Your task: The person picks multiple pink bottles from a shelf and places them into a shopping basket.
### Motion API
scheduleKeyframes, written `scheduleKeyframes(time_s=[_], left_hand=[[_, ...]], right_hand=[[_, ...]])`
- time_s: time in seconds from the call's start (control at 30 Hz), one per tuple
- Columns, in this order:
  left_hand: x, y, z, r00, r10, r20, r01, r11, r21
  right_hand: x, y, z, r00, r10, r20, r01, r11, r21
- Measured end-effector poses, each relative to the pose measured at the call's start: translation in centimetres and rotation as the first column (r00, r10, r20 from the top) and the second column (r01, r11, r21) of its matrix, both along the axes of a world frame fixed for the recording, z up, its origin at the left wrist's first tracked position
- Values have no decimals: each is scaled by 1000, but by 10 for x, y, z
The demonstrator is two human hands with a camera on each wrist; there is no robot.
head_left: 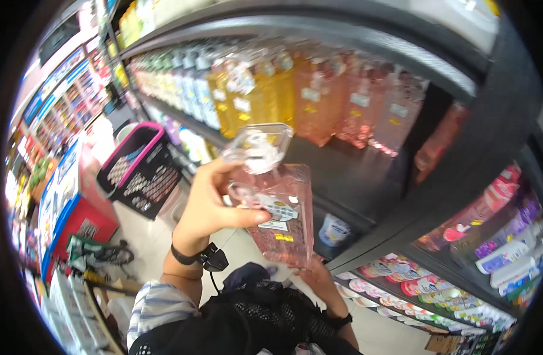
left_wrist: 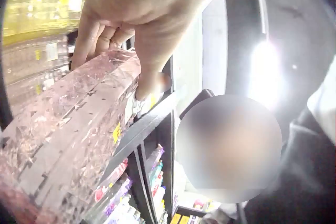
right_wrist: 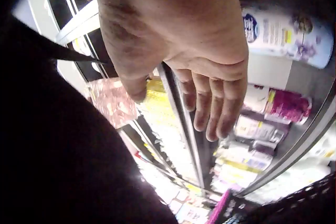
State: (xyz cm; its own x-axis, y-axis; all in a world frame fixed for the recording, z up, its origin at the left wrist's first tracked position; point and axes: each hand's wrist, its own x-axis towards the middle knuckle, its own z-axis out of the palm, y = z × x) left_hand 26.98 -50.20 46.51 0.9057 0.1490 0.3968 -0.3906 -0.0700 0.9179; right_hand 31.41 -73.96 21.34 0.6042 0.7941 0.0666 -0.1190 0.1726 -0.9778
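Observation:
My left hand (head_left: 206, 204) grips a faceted clear bottle of pink liquid (head_left: 292, 236) by its upper part, the thumb lying across its front label. A large clear cap (head_left: 264, 145) tops the bottle, with white parts showing inside. Close up in the left wrist view, the bottle's faceted side (left_wrist: 73, 129) slants down from the fingers. Lower down, near the bottle's bottom end, is my right hand (head_left: 321, 278). The right wrist view shows that hand's palm (right_wrist: 176, 35) with fingers loosely extended and nothing held.
A dark shelf (head_left: 348, 177) ahead carries rows of yellow bottles (head_left: 253, 97) and pink bottles (head_left: 357, 109). A black shopping basket with a pink rim (head_left: 147, 177) stands to the left. Lower shelves at right hold several colourful bottles (head_left: 422, 284).

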Motion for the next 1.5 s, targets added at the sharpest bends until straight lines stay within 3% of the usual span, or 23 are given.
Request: scheduleKeyframes(time_s=[0.03,0.07,0.1,0.13,0.2,0.23,0.27,0.33,0.43,0.53,0.6,0.8,1.0,1.13,1.2,1.3,1.4,1.43,1.5], left_hand=[[-4,8,-7,998,-12,-69,12,1000,-7],[-11,15,-20,990,-24,-141,20,999,-26],[-18,18,-30,972,-27,-234,7,996,-87],[-21,27,-43,950,-42,-310,30,999,-41],[-27,42,-78,910,-30,-413,-19,993,-113],[-33,50,-91,877,19,-480,-53,997,-58],[-39,62,-108,843,65,-533,-77,997,0],[-52,78,-121,840,55,-539,-94,995,-44],[-77,105,-122,865,-8,-501,-131,961,-242],[-101,143,-134,889,66,-454,-238,913,-332],[-117,172,-147,888,83,-453,-266,895,-357],[-167,247,-181,857,179,-483,-424,778,-463],[-217,318,-190,848,305,-433,-503,718,-481],[-242,351,-200,820,360,-446,-556,686,-469],[-244,363,-212,816,389,-427,-567,682,-463],[-238,374,-224,812,273,-516,-557,626,-546],[-228,388,-226,845,188,-501,-500,609,-616],[-220,394,-231,844,284,-456,-515,667,-538],[-208,412,-234,811,312,-494,-560,656,-505]], right_hand=[[9,14,9,995,95,-25,-95,995,2],[5,23,15,958,160,-237,-124,980,157],[3,29,39,975,185,-120,-168,976,142],[-1,37,58,977,213,-2,-211,969,127],[-17,57,62,931,284,-231,-205,928,312],[-18,65,58,949,278,-151,-253,954,163],[-23,76,45,938,306,-165,-282,947,155],[-30,97,40,954,240,-179,-222,968,114],[-30,125,35,934,309,-178,-304,951,57],[-39,167,40,935,324,-143,-318,946,61],[-44,199,39,901,345,-263,-349,937,34],[-63,297,31,840,441,-316,-463,886,6],[-90,393,33,769,536,-348,-583,811,-40],[-99,433,17,766,598,-236,-625,779,-51],[-96,449,13,738,629,-247,-659,749,-62],[-91,469,9,720,618,-315,-659,751,-34],[-79,494,8,723,621,-304,-666,743,-67],[-74,505,7,714,623,-319,-673,737,-68],[-61,532,4,680,662,-317,-717,691,-95]])
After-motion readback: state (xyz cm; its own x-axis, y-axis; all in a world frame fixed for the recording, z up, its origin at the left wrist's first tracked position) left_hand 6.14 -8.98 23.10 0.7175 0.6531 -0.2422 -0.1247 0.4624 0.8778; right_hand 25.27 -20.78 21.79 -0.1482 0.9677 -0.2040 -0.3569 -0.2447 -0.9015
